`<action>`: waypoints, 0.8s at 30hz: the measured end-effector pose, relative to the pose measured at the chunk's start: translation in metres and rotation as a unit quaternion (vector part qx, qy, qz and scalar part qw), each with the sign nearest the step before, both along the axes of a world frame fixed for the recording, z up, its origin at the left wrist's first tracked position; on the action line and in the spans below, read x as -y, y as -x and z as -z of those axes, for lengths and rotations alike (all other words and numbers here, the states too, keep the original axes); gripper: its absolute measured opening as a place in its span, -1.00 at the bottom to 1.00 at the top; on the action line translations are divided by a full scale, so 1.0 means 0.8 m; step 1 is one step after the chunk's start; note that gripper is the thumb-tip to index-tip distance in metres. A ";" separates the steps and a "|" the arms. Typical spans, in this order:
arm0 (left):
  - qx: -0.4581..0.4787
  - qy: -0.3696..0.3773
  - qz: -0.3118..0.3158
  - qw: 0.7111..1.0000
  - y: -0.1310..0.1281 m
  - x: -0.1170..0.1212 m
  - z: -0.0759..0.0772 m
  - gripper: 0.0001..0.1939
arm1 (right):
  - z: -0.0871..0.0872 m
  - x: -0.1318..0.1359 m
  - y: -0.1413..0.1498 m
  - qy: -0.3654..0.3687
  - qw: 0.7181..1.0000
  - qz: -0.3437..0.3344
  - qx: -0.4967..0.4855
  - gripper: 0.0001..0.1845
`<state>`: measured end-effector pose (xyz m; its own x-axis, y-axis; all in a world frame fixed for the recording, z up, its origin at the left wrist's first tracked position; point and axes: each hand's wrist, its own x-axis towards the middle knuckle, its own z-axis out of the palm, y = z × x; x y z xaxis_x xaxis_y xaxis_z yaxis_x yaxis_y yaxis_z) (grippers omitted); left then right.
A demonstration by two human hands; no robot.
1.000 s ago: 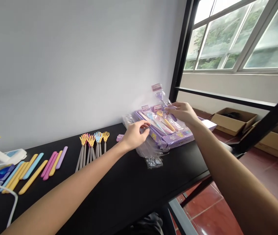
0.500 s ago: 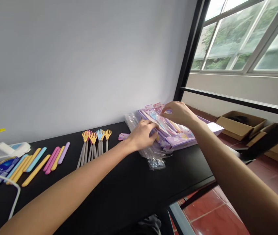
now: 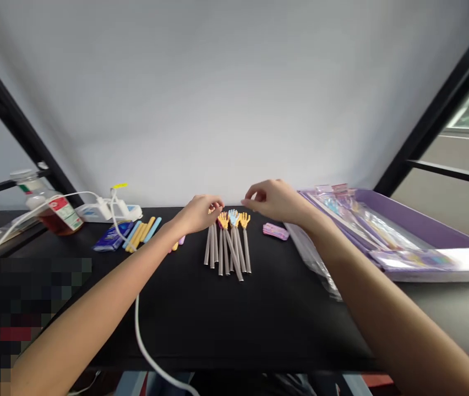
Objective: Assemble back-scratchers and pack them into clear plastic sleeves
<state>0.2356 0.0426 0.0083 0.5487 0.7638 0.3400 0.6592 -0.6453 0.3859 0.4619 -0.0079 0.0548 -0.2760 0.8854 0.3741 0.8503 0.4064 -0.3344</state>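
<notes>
Several hand-shaped back scratchers [image 3: 234,247] lie in a bunch on the black table, with yellow and blue heads and grey metal rods. My left hand [image 3: 202,213] hovers at the left heads, its thumb and fingers slightly apart and nothing visible between them. To the right of the heads, my right hand [image 3: 273,199] hangs above the table with curved, loosely parted fingers and no visible object. A small stack of pink-purple cards [image 3: 276,231] lies below it. Yellow and blue handle sleeves [image 3: 146,234] lie to the left; others are partly hidden behind my left forearm.
A purple box [image 3: 416,217] holding bagged items stands at the right, with clear plastic film [image 3: 311,253] beside it. On the left are a blue packet [image 3: 113,236], a power strip [image 3: 94,212], a tilted bottle [image 3: 59,212] and a white cable [image 3: 139,330] crossing the table.
Both hands have left the purple box and moved left to the back scratchers. The view has turned left, bringing the bottle into sight.
</notes>
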 end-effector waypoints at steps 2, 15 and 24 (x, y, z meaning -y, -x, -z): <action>-0.005 -0.012 -0.030 0.999 0.029 0.005 0.018 -0.71 | 0.026 -0.003 0.026 0.031 0.999 -0.020 0.013 -0.77; -0.125 -0.017 -0.292 0.948 0.059 0.045 0.063 -0.40 | 0.125 0.006 0.049 -0.115 0.982 -0.153 -0.006 -0.78; -0.134 0.100 -0.400 0.901 0.090 0.029 0.052 -0.24 | 0.117 0.006 0.042 -0.134 0.975 -0.175 0.031 -0.73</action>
<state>0.1632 0.0197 -0.0335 -0.1634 0.9825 0.0895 0.9693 0.1430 0.2001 0.4282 -0.0126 -0.0384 -0.5735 0.6054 0.5519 0.6588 0.7412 -0.1285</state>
